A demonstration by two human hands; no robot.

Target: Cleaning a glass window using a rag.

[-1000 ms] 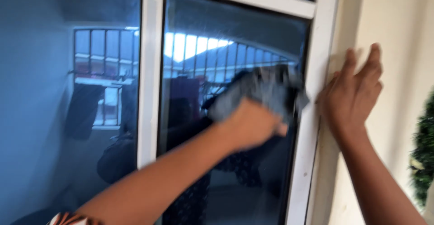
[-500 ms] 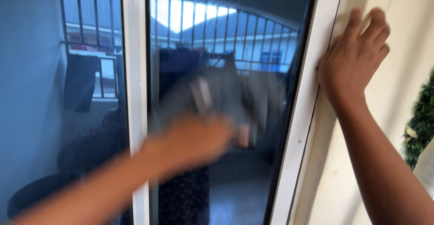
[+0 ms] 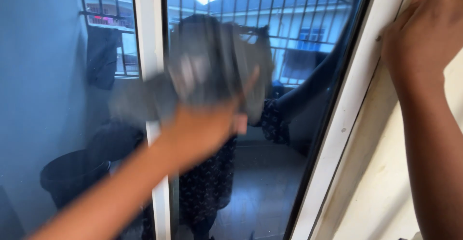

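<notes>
Head view: left hand (image 3: 205,124) presses blurred, seemingly grey cloth (image 3: 212,71) against glass (image 3: 289,139).

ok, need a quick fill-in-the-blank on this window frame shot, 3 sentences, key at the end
1. The left hand presses a grey ____ against the window glass.
2. The right hand rests flat on the cream ____ beside the white window frame.
3. The cloth looks blurred, and it lies over the ____ pane's glass, right of the white centre bar.

Missing words: cloth; wall; right
</notes>
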